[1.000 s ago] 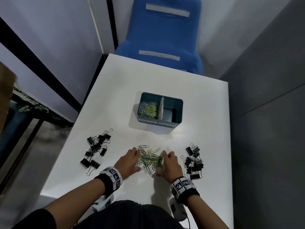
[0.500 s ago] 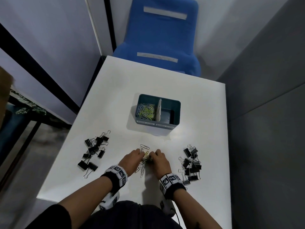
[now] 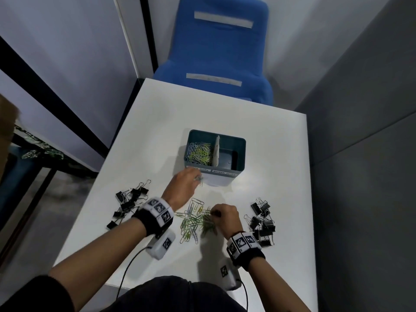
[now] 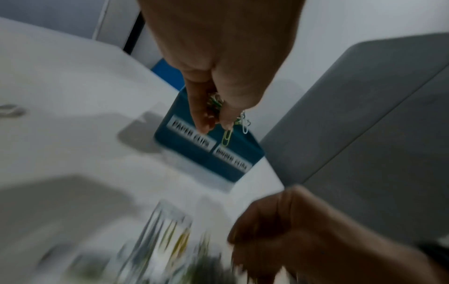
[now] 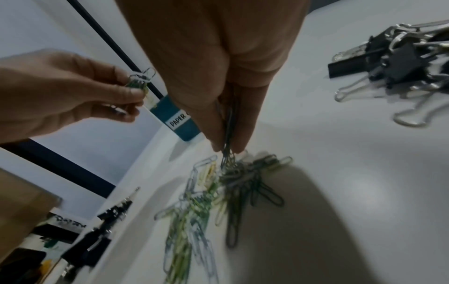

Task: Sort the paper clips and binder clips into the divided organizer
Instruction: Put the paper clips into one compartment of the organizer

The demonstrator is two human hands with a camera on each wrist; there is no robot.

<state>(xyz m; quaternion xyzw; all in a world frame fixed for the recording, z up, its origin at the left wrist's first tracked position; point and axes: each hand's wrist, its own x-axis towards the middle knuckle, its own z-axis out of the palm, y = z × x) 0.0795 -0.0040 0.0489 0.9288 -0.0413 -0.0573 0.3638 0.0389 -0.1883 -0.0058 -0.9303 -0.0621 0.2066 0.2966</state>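
A teal divided organizer (image 3: pixel 238 170) stands mid-table; its left compartment holds paper clips (image 3: pixel 200 153), and the right one looks empty. My left hand (image 3: pixel 183 186) is raised just in front of the organizer's near wall (image 4: pixel 209 153) and pinches a small bunch of paper clips (image 4: pixel 224 123). My right hand (image 3: pixel 225 216) pinches several paper clips (image 5: pixel 228 146) at the top of the loose pile of coloured paper clips (image 3: pixel 195 221) on the table. Black binder clips lie in two heaps, one at the left (image 3: pixel 129 200) and one at the right (image 3: pixel 262 222).
The white table (image 3: pixel 225 113) ends close to my body and at the right beside a grey partition (image 3: pixel 360 154). A blue chair (image 3: pixel 222 52) stands behind the far edge. The organizer carries two white labels on its front.
My left hand has lifted away from the pile toward the organizer with a pinch of paper clips. My right hand stayed at the pile, now pinching clips there.
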